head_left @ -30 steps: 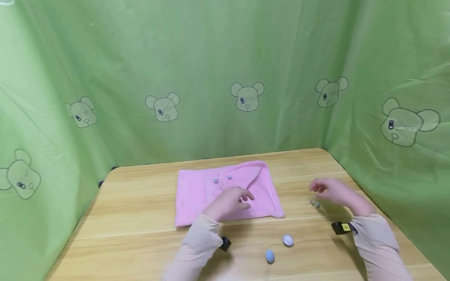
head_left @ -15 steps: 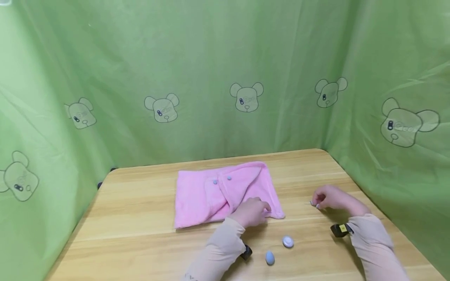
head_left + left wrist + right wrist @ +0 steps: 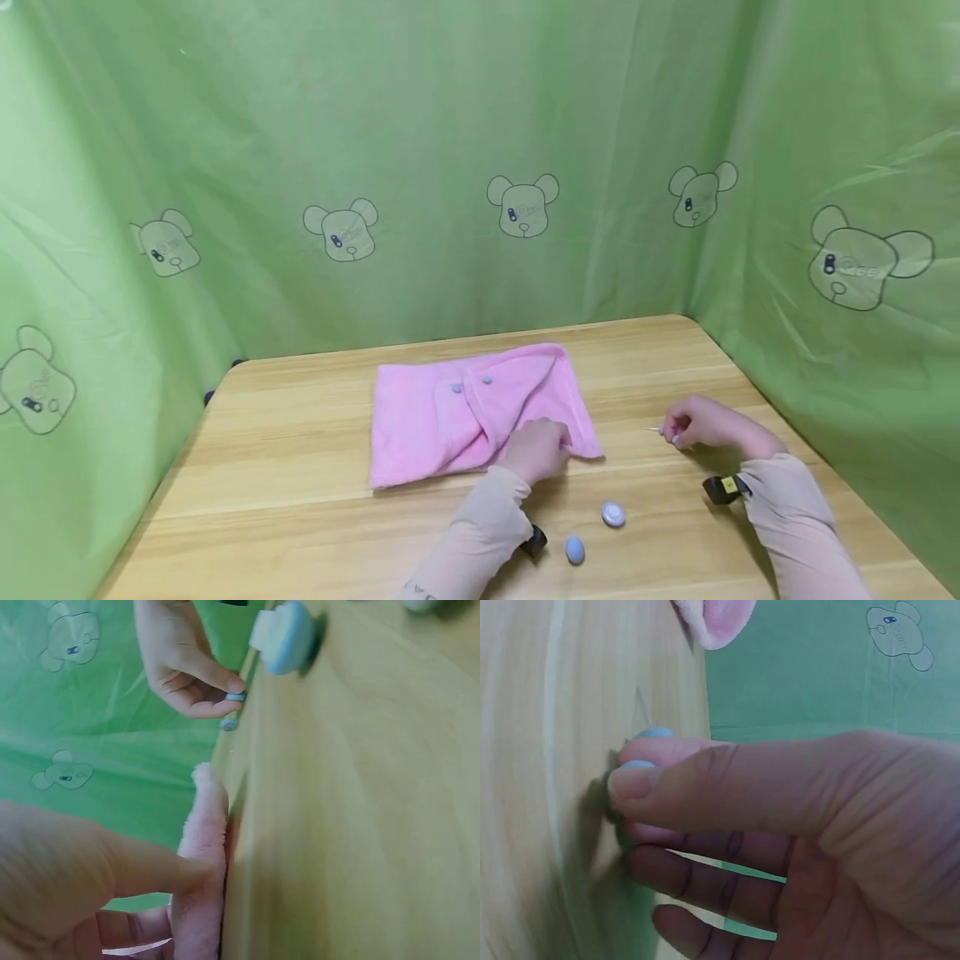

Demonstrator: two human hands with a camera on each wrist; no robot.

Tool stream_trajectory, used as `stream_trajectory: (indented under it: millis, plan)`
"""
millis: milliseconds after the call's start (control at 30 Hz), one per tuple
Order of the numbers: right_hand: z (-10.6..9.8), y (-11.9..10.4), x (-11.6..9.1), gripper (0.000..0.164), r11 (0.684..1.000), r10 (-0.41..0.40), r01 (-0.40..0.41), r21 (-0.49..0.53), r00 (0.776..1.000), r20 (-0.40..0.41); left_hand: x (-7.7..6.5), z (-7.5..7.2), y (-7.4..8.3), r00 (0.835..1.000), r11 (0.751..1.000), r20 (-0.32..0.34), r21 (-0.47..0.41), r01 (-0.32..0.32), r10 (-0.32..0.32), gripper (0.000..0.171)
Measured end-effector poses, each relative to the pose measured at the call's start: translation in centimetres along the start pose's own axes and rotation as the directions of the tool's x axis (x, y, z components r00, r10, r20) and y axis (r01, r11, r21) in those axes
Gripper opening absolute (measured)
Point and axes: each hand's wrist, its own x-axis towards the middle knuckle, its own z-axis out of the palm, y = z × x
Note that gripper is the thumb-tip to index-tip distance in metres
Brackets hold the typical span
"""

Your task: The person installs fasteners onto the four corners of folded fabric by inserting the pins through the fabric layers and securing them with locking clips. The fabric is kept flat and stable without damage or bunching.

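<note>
pale wood-grain tabletop [image 3: 247, 450] spreading at 6 o'clock, wrinkled light-green fabric curtain [image 3: 435, 108] hanging at 9, 12 and 3 o'clock, round-eared bear heads [image 3: 522, 208] printed in dark outline across it, brighter light toward 10 o'clock

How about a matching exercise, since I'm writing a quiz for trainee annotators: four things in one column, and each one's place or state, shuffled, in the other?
Column one
1. Left hand
2. Pink cloth
3. Right hand
4. Blue oval piece

Column two
A. Pinches a small blue piece
B. Rests on the table, away from both hands
C. Shows two blue studs on top
D. Grips the pink cloth's edge

Right pairs: 1-D, 2-C, 3-A, 4-B.
</note>
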Motion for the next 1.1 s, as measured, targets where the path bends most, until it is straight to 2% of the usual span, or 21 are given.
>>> stream_trajectory:
  millis: [67, 167, 300, 400, 500, 700, 800, 900, 1033, 1100]
  plan:
    - [-0.2, -0.3, -0.2, 0.01, 1.0, 0.008, -0.008, 0.014, 1.0, 0.009, 0.2, -0.1, -0.3, 1.0, 0.996, -0.001, -0.088, 0.008, -0.009, 0.01]
    - [-0.4, -0.9, -0.4, 0.01, 1.0, 0.015, -0.016, 0.021, 1.0, 0.007, 0.4, -0.6, -0.8, 0.999, 0.974, -0.017, -0.226, 0.025, -0.03, 0.01]
    - [-0.8, -1.9, -0.5, 0.01, 1.0, 0.003, -0.003, 0.007, 1.0, -0.004, 0.5, -1.5, -1.5, 0.995, 0.921, -0.06, -0.385, 0.053, -0.083, 0.016]
    - [-1.1, -2.7, -0.7, 0.007, 0.999, -0.04, 0.04, -0.013, 0.999, -0.023, 0.5, -2.3, -1.9, 0.99, 0.873, -0.094, -0.485, 0.05, -0.109, 0.019]
    - [-1.3, -3.9, -0.7, 0.005, 0.995, -0.095, 0.095, -0.008, 0.994, -0.06, 0.5, -3.0, -2.3, 0.983, 0.838, -0.136, -0.546, 0.027, -0.12, 0.016]
    - [-0.6, -7.1, 1.1, 0.006, 0.98, -0.191, 0.196, 0.032, 0.975, -0.115, 0.7, -3.9, -3.4, 0.966, 0.795, -0.203, -0.607, 0.003, -0.159, 0.017]
    - [0.0, -8.4, 2.7, 0.006, 0.968, -0.237, 0.246, 0.054, 0.962, -0.132, 0.8, -4.0, -3.7, 0.962, 0.763, -0.196, -0.646, 0.017, -0.188, 0.02]
    - [0.6, -9.5, 4.4, 0.007, 0.953, -0.283, 0.295, 0.068, 0.949, -0.141, 0.8, -4.2, -3.9, 0.959, 0.722, -0.188, -0.692, 0.025, -0.214, 0.02]
    - [1.4, -10.2, 6.2, 0.008, 0.934, -0.333, 0.347, 0.081, 0.931, -0.151, 0.7, -4.3, -4.0, 0.959, 0.674, -0.166, -0.738, 0.035, -0.231, 0.017]
    - [1.7, -10.4, 6.8, 0.008, 0.93, -0.339, 0.356, 0.092, 0.928, -0.157, 0.7, -4.3, -4.0, 0.961, 0.658, -0.151, -0.752, 0.04, -0.232, 0.015]
